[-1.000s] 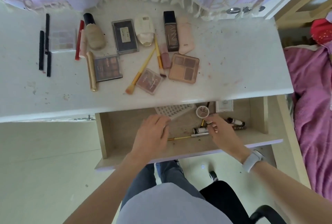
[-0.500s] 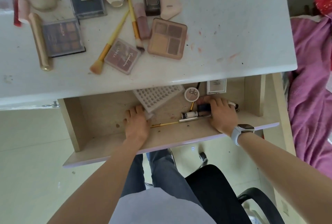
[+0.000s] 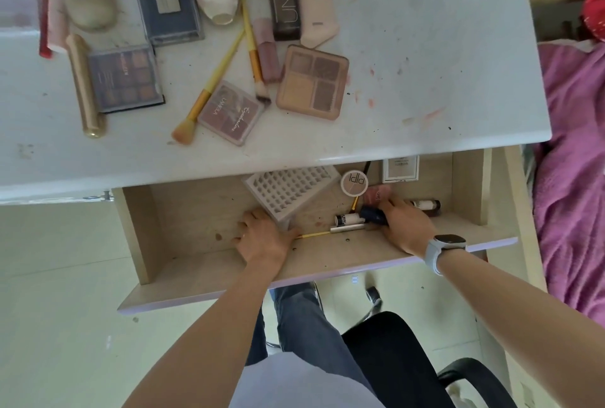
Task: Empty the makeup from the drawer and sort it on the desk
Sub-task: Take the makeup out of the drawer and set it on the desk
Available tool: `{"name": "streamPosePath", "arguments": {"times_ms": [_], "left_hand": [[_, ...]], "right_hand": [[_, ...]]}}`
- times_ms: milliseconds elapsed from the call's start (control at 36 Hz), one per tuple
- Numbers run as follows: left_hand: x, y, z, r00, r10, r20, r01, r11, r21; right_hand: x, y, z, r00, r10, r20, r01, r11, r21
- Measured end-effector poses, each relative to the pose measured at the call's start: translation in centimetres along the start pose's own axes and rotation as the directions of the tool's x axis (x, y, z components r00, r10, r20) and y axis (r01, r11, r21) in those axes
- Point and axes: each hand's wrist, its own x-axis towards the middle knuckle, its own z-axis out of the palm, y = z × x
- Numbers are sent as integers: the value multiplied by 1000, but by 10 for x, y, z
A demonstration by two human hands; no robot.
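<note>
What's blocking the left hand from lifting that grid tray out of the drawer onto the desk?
Partly the desk top: its front edge overhangs the far end of the grid tray. The left hand already touches the tray's near corner, nothing between them. The tray would likely have to slide toward the person before lifting. The open drawer beside it looks bare.

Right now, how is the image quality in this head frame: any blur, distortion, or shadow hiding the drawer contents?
Head view: wide-angle bend curves the desk edge; daylight is even, no harsh glare. The desk's overhang shades the back of the drawer, dimming the white box. Slight softness on the right hand; the left hand is sharper.
</note>
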Motion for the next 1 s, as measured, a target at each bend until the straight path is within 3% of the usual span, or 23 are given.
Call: {"name": "streamPosePath", "arguments": {"times_ms": [139, 278, 528, 667, 833, 1000], "left_hand": [[2, 3, 3, 999, -18, -32, 19, 999, 44], [5, -11, -1, 997, 65, -34, -63, 997, 42], [-5, -47, -30, 989, 149, -8, -145, 971, 192], [-20, -59, -52, 984, 179, 2, -174, 953, 248], [-38, -59, -89, 963, 251, 99, -261, 960, 99], [-53, -37, -131, 871, 467, 153, -412, 864, -291]], "right_hand": [[2, -4, -2, 999, 29, 29, -28, 999, -16], [5, -4, -6, 995, 18, 96, -17, 1000, -7], [-3, -18, -20, 963, -45, 267, 30, 998, 60], [-28, -39, -36, 967, -157, 203, 113, 971, 211], [-48, -62, -60, 984, -101, 145, 12, 858, 513], [-62, -79, -92, 995, -48, 88, -43, 584, 811]]}}
